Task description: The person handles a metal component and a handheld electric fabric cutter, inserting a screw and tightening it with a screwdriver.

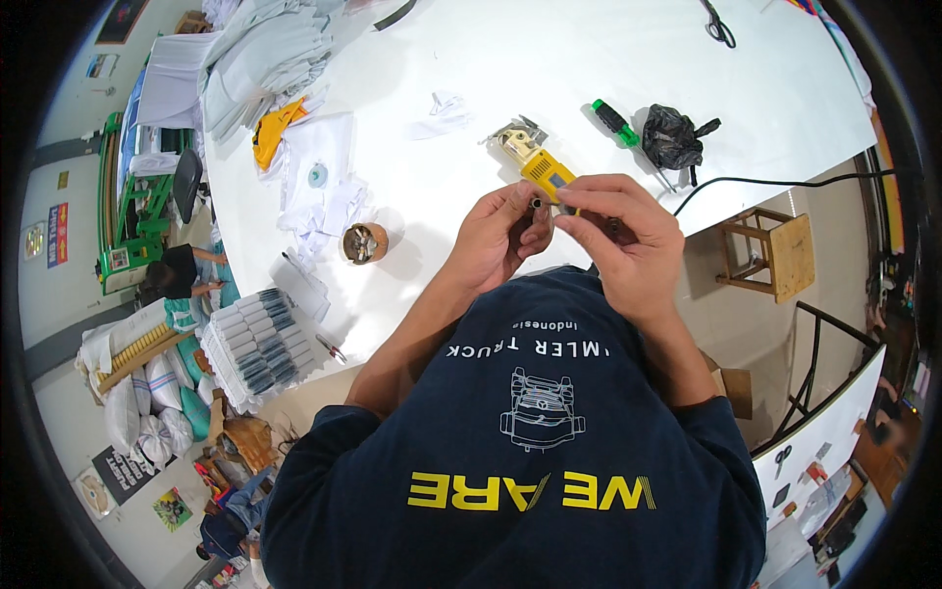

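Person stands at the edge of a large white table (589, 59), dark blue printed shirt (530, 442) filling the lower view, both forearms raised over the near rim.

Left hand (500, 240): fingers curled together, thumb and forefinger pinched on a small dark round part (537, 203), which sits right at the body of the tool. What that part is, too small to tell.

Right hand (618, 231): fingers closed round the rear of a yellow handheld electric cutter (540, 165); its yellow body and metal head stick out past the fingertips, pointing away from the person and a little to their left. The tool is held just above the table edge, between the two hands. A black cable (785, 183) runs from behind the right hand off toward the right side of the table.

On the table beyond the tool: a green-handled screwdriver (615, 122), and just beside it a crumpled black plastic bag (672, 137). A crumpled scrap of white paper (444, 110) lies further left. Black scissors (718, 24) lie near the far edge.

To the person's left: a small round brown container (364, 242) holding metal bits, a heap of white fabric pieces (319, 177), and folded grey cloth (260, 54) stacked at the far corner.

Wooden stool (770, 253) on the floor to the right, well apart from the hands.
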Demonstrator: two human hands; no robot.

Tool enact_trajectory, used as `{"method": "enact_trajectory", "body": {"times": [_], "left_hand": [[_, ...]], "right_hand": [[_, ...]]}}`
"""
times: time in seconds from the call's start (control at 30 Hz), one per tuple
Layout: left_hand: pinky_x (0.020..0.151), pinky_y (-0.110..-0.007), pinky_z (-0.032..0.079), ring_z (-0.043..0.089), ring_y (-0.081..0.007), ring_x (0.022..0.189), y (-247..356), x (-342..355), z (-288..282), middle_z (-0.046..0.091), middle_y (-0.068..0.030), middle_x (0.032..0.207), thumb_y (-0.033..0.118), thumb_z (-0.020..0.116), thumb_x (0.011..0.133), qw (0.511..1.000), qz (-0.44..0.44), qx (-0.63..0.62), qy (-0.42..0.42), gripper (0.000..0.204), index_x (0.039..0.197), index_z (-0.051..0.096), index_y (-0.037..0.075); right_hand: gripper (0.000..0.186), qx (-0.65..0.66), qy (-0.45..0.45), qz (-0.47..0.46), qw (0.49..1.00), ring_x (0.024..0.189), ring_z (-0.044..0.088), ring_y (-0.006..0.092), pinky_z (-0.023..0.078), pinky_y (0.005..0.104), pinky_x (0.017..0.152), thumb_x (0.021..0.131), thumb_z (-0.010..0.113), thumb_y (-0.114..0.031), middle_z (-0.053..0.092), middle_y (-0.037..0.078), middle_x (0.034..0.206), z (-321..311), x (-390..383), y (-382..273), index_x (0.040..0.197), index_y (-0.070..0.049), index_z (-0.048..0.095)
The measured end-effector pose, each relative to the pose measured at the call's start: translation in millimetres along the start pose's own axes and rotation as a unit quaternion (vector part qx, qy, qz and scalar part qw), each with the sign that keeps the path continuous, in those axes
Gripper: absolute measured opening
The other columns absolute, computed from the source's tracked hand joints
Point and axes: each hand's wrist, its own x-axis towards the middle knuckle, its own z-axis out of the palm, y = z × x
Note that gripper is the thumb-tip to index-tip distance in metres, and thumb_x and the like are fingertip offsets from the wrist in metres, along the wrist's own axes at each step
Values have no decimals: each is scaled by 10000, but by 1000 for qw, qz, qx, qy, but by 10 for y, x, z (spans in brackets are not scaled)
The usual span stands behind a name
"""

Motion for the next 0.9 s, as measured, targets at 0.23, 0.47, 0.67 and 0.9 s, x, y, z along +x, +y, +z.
{"method": "enact_trajectory", "body": {"times": [0.23, 0.47, 0.67, 0.9], "left_hand": [[610, -260, 431, 480, -107, 676, -32, -15, 6, 597, -32, 831, 333, 555, 1153, 1000, 6, 10, 0, 338, 1097, 653, 15], [607, -255, 426, 481, -106, 675, -59, 10, -70, 601, -36, 837, 322, 564, 1149, 1000, 10, 12, -20, 321, 1090, 651, 18], [586, -255, 385, 445, -109, 653, -12, -15, -4, 538, -26, 775, 332, 536, 1159, 1000, 12, 9, -25, 342, 1055, 632, 20], [543, -245, 320, 382, -106, 605, 35, 10, -29, 450, -3, 693, 368, 513, 1165, 995, 20, 26, -98, 392, 1008, 619, 25]], "right_hand": [[230, -39, -2, -30, 999, 907, 773, 162, 624, 274, 740, 910, 773, 80, 765, 126, 1126, 80, -13, 4, 1129, 12, 799], [227, -106, -25, -57, 992, 881, 770, 160, 614, 275, 721, 908, 782, 70, 771, 122, 1113, 71, 4, 68, 1123, 2, 803], [253, -26, 19, -1, 999, 897, 701, 115, 561, 252, 751, 921, 765, 59, 750, 89, 1092, -13, 6, -33, 1170, 13, 756], [210, 364, 28, 252, 896, 737, 518, 79, 404, 216, 655, 997, 677, -103, 628, 24, 897, -103, 73, 95, 1172, 13, 682]]}}
